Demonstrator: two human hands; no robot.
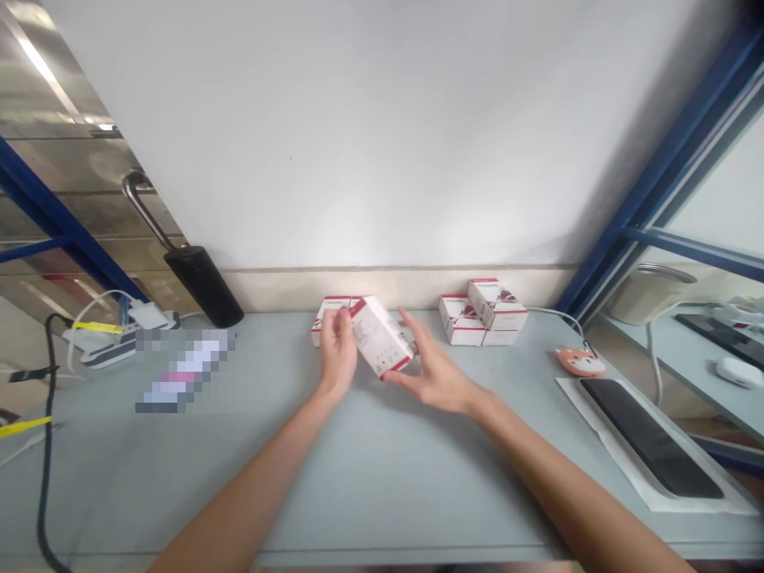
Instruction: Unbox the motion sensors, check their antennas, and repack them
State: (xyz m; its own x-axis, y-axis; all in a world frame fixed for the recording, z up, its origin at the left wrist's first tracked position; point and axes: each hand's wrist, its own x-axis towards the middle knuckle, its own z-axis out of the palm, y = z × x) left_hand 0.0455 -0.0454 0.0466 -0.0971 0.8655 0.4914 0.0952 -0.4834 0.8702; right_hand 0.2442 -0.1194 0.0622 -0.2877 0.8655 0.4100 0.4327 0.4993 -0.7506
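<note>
A white-and-red small carton is held tilted above the table, a printed face turned towards me. My left hand grips its upper left side, thumb on top. Around the lower right end curves my right hand, its thumb at the bottom corner and its index finger stretched out beside the edge; some finger contact is hidden. Behind my left hand stands another carton of the same kind, partly covered. To the right, similar cartons sit together against the back edge.
A grey table meets a white wall. On the left are a black cylinder, a power strip, cables and a pixelated item. An orange animal-faced pouch and a black-topped slab lie right.
</note>
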